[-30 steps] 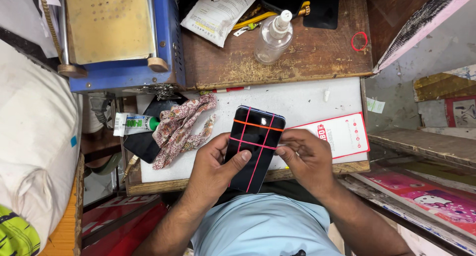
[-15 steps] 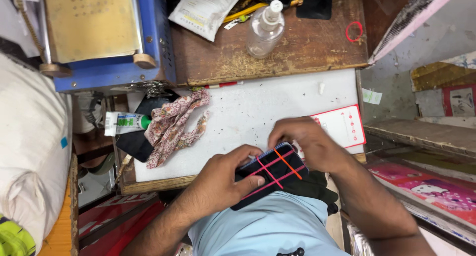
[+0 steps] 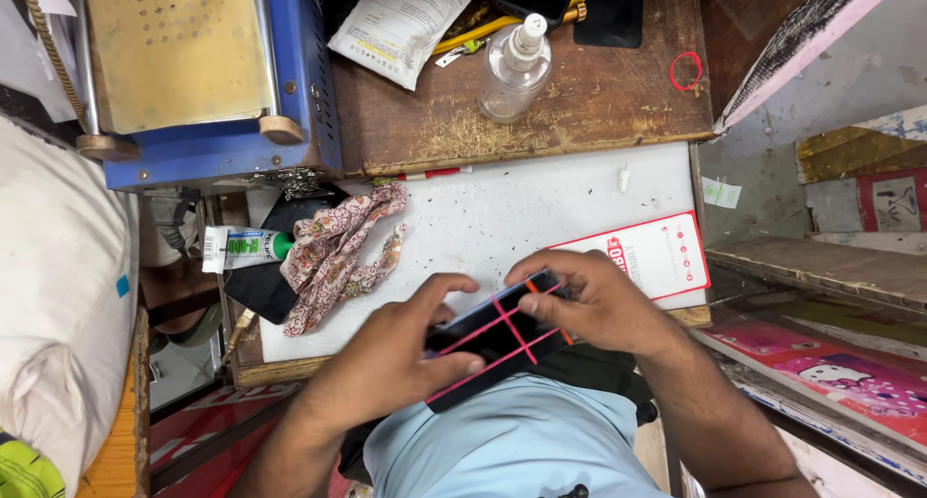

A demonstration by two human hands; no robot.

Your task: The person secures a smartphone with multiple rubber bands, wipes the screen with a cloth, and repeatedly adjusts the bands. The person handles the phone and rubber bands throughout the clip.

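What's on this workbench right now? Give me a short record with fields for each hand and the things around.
left hand: grips the near end of a dark phone bound with red rubber bands
right hand: fingers lie over the phone's far end
surface: white work board
beside the hands: patterned cloth, glue tube, red and white card
farther back: clear spray bottle, blue machine, red rubber ring on the wooden bench

Phone (image 3: 497,339): ends covered by left hand (image 3: 401,348) and right hand (image 3: 594,305). Blue machine (image 3: 208,73) and black pad (image 3: 608,11): cut off by top edge. Dark slab (image 3: 256,286): partly under cloth (image 3: 333,252).
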